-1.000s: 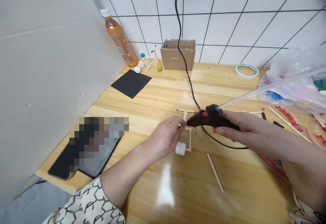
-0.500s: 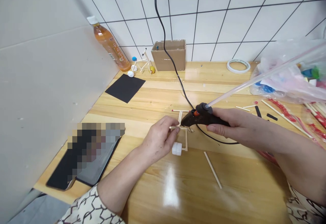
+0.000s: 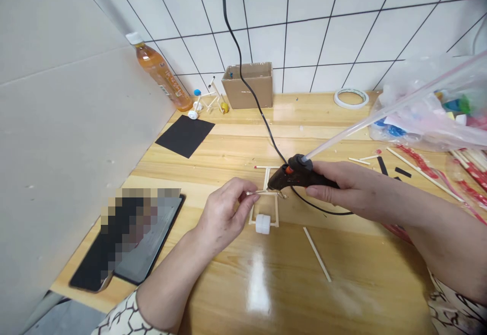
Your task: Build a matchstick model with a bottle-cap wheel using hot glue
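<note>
My right hand (image 3: 335, 190) is wrapped round a black hot glue gun (image 3: 300, 172), a long clear glue stick (image 3: 342, 134) rising from its back. The gun's nozzle points left and down at a small frame of matchsticks (image 3: 277, 208); whether it touches cannot be seen. A white roller-like wheel (image 3: 263, 224) sits at the frame's near end. Between thumb and forefinger, my left hand (image 3: 230, 210) pinches the end of a thin matchstick (image 3: 251, 193) at the frame's crossbar. A red-tipped matchstick (image 3: 266, 167) lies across the frame's far end.
A loose stick (image 3: 317, 254) lies near the frame. The gun's black cord (image 3: 262, 114) runs up the wall. Left are phones (image 3: 152, 243), black paper (image 3: 185, 136), a bottle (image 3: 163, 73) and a small matchstick model (image 3: 209, 99). Behind stand a cardboard box (image 3: 249, 86) and tape (image 3: 351, 98).
My left fingers have shifted slightly left from the nozzle, uncovering the frame's left side. The glue gun stays at the crossbar. The whole view has moved a little.
</note>
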Motion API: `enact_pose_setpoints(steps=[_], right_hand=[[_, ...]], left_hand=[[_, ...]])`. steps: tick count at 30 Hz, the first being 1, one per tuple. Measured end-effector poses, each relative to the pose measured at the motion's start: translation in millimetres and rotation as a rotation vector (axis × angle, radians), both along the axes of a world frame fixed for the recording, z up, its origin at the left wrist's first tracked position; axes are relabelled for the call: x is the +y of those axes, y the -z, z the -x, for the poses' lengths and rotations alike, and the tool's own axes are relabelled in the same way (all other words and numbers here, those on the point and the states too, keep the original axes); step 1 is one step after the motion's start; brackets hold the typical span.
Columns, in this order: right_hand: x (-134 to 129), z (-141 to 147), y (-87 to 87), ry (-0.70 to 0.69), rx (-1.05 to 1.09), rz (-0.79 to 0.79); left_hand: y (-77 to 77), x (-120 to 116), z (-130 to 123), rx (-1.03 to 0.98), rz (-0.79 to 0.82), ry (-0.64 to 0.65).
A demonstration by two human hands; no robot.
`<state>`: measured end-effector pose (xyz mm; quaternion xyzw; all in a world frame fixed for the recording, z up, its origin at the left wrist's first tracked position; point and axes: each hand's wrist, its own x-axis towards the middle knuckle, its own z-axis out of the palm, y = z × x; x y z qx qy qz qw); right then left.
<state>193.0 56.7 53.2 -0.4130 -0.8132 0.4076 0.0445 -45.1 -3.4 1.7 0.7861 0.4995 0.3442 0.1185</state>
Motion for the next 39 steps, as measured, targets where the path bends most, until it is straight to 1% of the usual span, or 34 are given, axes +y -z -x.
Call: enact_pose_setpoints(steps=[6, 12, 19, 23, 27, 33, 39], right_hand=[[0.1, 0.9, 0.0, -0.002, 0.021, 0.002], [0.1, 0.8, 0.8, 0.02, 0.019, 0.002], [-2.3, 2.3, -6.7, 0.035, 0.101, 0.063], [-2.2, 1.8, -6.2, 0.037, 0.104, 0.058], [-1.4, -0.5, -2.1, 0.062, 0.076, 0.056], [-0.2, -4.2, 2.5, 0.048, 0.064, 0.058], [-2.2, -5.0, 2.2, 0.087, 0.039, 0.063]], left_hand=[[1.5, 1.1, -0.8, -0.056, -0.035, 0.03], [1.1, 2.3, -3.6, -0.091, -0.037, 0.026], [5.3, -0.5, -3.9, -0.165, -0.035, 0.032], [6.1, -2.0, -3.0, -0.185, -0.033, 0.044], [7.1, -4.6, -2.6, -0.188, -0.04, 0.064], [10.6, -8.3, -2.2, -0.174, -0.053, 0.106], [12.9, -9.8, -2.2, -0.142, -0.12, 0.141]])
